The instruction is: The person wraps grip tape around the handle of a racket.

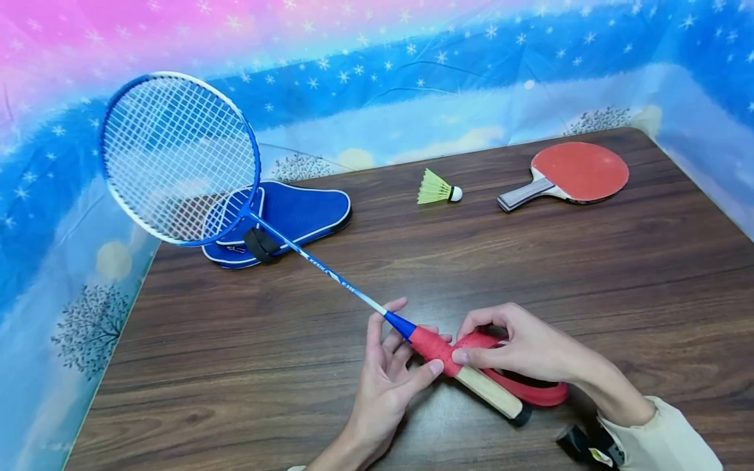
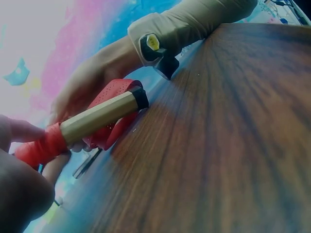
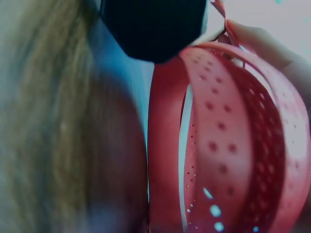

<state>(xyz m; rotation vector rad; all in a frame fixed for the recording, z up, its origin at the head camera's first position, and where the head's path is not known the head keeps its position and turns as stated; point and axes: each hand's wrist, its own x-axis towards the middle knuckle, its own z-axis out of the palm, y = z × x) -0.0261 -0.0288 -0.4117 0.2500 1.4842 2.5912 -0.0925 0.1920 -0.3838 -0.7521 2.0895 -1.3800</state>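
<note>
Now | your left hand (image 1: 385,366) pinches racket handle (image 1: 465,373) | right hand (image 1: 524,343) pinches soft, stretchy grip tape (image 1: 533,392) | light racket; hold at wrapped end

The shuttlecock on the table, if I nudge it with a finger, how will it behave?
The shuttlecock lies on its side on the smooth table, so it would probably swing in an arc round its small white cork rather than roll straight. Its thin yellow-green skirt looks very light and easily crushed.
</note>
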